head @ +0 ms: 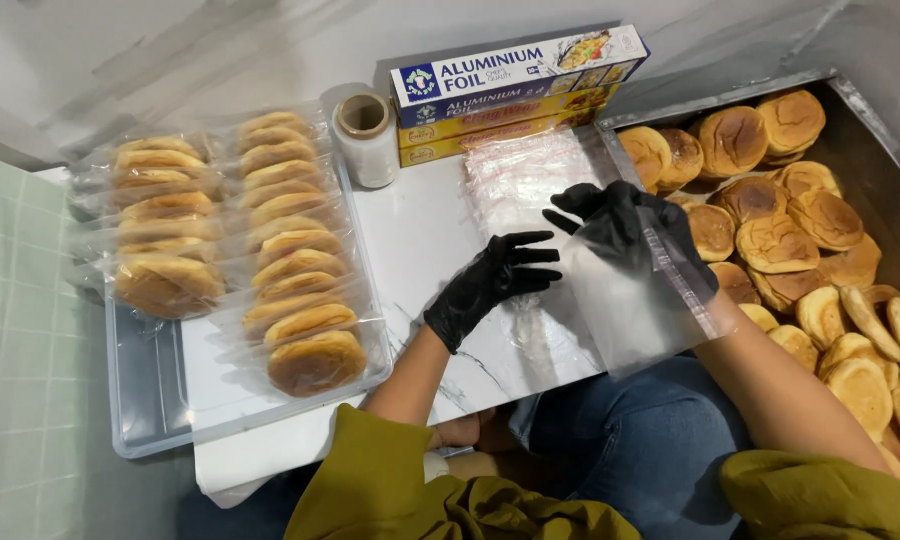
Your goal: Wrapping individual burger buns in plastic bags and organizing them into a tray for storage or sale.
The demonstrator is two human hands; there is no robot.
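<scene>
The metal tray [875,130] at the right holds a loose heap of bare buns [770,240], round, golden brown and soft-looking, some lying on edge. That heap looks like the larger share, so most of the bagging seems left to do. The clear plastic tray [150,400] at the left carries two rows of bagged buns [290,250], each bun sealed in a glossy film and leaning on the next; this is the part already done.

Between them lies the white marbled table [420,240], smooth and grey-veined. At its back stand three long, flat cardboard foil boxes [510,90], a roll of cling film [365,140] on a cardboard core, and a stack of flat clear bags [520,180].

One clear bag [630,310], thin and crinkled, hangs empty over the table edge. The right hand [635,225], in a black glove, is closed on its upper part. The left hand [490,280], also gloved, is spread flat with fingers apart, just beside the bag, gripping nothing.
</scene>
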